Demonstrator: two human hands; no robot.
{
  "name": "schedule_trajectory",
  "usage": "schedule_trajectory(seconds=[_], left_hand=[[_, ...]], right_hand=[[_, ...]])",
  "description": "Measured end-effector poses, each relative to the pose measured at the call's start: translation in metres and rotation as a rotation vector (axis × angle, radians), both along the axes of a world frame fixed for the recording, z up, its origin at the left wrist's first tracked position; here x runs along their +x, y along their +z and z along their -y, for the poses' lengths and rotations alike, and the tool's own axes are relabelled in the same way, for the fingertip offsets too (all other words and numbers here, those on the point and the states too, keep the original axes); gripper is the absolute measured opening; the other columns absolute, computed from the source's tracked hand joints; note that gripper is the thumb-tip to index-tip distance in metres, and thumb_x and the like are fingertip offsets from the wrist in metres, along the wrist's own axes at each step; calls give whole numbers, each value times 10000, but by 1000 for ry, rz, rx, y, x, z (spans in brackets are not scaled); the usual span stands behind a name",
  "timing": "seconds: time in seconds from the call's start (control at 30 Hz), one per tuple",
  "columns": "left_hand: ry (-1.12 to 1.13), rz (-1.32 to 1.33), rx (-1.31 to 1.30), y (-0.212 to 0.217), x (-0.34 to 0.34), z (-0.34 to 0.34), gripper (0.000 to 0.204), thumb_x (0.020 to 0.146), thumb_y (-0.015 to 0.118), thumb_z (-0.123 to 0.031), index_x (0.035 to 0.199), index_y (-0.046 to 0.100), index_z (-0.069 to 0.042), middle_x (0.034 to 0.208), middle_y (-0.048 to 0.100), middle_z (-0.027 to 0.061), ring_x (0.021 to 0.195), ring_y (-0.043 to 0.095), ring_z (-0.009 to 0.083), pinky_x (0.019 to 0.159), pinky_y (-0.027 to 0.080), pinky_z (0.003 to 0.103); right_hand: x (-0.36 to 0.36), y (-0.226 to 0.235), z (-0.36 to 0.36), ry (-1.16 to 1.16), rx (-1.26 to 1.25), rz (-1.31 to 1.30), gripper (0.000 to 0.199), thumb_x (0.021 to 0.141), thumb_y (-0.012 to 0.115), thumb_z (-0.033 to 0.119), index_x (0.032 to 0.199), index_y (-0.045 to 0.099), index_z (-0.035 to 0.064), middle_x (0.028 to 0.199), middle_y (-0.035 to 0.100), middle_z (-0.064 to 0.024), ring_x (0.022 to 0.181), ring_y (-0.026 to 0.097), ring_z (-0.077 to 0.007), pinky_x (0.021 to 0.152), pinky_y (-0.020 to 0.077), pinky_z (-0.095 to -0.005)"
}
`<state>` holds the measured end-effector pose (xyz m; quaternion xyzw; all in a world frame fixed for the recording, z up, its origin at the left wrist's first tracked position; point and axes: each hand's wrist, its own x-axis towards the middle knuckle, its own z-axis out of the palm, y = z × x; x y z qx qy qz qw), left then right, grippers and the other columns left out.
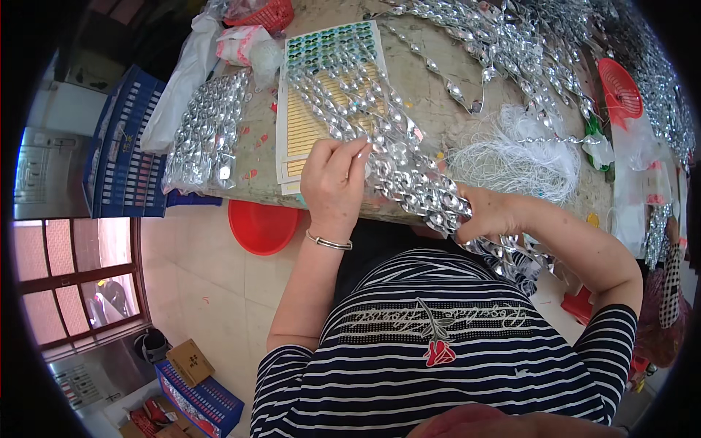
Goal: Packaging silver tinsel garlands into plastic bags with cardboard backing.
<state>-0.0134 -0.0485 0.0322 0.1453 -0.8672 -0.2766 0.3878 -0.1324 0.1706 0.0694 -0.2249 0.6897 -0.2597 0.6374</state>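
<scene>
At table edge: left hand point(334, 182) pinching silver bead strands point(409, 171) over yellow sticker sheet point(310, 124); right hand point(491, 212) closed around strands' lower end; white threads point(522, 157) beside.

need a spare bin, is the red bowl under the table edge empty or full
Empty as far as visible: the red bowl shows bare inside, though the table hides its far part.

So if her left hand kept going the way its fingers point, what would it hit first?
The left hand points up-table, fingertips already on the silver foil strips. Just beyond lies the yellow sticker sheet, though depth is hard to judge.
</scene>
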Motion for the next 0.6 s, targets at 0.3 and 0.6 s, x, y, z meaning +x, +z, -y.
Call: schedule_trajectory(seconds=[0.3,0.6], left_hand=[[-69,-83,-94,4,-11,-8,124,762,744,-19,883,719,-29,766,571,48,667,565,135,571,459,252],[-17,-151,-51,10,-26,-7,133,723,750,-54,841,694,-75,801,557,55,711,563,231,610,442,347]], right_hand=[[2,1,34,-171,-129,41,755,593,730,179,1273,428,45,771,586,-49,488,485,-102,390,362,-233],[12,-18,21,-188,-110,9,778,608,729,198,1307,413,72,797,607,-48,489,483,-84,381,348,-217]])
